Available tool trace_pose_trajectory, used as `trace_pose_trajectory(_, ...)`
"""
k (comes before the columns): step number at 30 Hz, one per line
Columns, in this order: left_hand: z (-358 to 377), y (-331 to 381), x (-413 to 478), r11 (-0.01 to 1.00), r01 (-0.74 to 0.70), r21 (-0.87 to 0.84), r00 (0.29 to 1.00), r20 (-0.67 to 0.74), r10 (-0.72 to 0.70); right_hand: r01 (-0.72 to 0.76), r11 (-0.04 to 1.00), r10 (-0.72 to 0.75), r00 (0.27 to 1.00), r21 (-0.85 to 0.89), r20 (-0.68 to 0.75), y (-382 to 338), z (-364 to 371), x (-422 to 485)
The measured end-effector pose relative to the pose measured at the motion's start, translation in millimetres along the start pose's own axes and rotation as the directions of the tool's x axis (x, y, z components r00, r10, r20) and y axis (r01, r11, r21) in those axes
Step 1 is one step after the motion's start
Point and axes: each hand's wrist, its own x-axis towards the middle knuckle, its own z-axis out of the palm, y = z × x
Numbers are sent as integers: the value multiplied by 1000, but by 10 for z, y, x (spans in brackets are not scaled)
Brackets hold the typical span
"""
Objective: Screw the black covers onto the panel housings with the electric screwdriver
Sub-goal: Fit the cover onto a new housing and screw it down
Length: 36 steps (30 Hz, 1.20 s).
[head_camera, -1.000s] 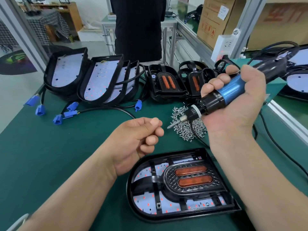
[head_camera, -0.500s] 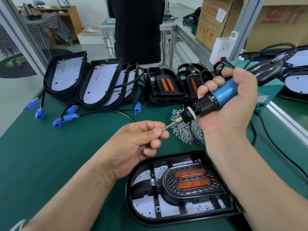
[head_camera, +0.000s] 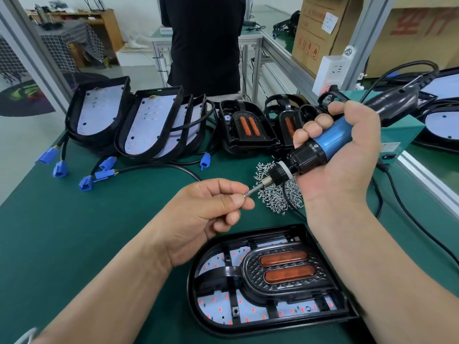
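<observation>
While my right hand [head_camera: 347, 167] grips the screwdriver [head_camera: 330, 140], my left hand [head_camera: 203, 214] pinches a screw [head_camera: 246, 194] at its bit. Between my forearms the housing [head_camera: 192, 289] lies on the desk [head_camera: 74, 232].

Green worktable [head_camera: 74, 244], cardboard boxes [head_camera: 320, 28], wooden desk [head_camera: 99, 23], pale floor [head_camera: 22, 135]

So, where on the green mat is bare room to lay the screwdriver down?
The widest bare patch of mat lies left of the left hand, between the blue connectors and the near edge. Crowded: the back row of housings, the screw pile, and the cables right of the right hand.
</observation>
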Motion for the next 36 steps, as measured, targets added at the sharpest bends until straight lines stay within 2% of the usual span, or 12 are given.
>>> trace_pose_trajectory(8, -8, -12, 4, 997, -31, 70, 1000, -6, 31, 9, 999, -9, 1000, -39, 7, 4, 0, -17)
trace_pose_trajectory(16, -52, -22, 13, 972, -101, 210, 992, -57, 115, 29, 986, -36, 999, -163, -41, 77, -3, -54)
trace_pose_trajectory(23, -33, -2, -20, 960, -108, 258, 992, -40, 122, -50, 992, 33, 989, -119, -147, 64, -64, -21)
trace_pose_trajectory(28, -114, 117, -70, 956, -24, 293, 996, -77, 49, -84, 995, 72, 982, -59, -177, 10, -60, -30)
trace_pose_trajectory(30, -181, 169, -112, 903, 30, 429, 997, -79, 5, -101, 994, 93, 984, -46, -150, -19, -29, -50)
trace_pose_trajectory(33, -252, 247, -190, 671, 73, 738, 996, -18, -89, -137, 987, 134, 990, -84, -42, -46, 40, -110)
trace_pose_trajectory(35, -277, 296, -240, 532, 56, 845, 987, 34, -158, -153, 979, 162, 985, -132, 59, -41, 99, -177)
trace_pose_trajectory(36, -290, 314, -262, 496, 50, 867, 980, 52, -190, -158, 975, 176, 979, -159, 105, -32, 130, -217)
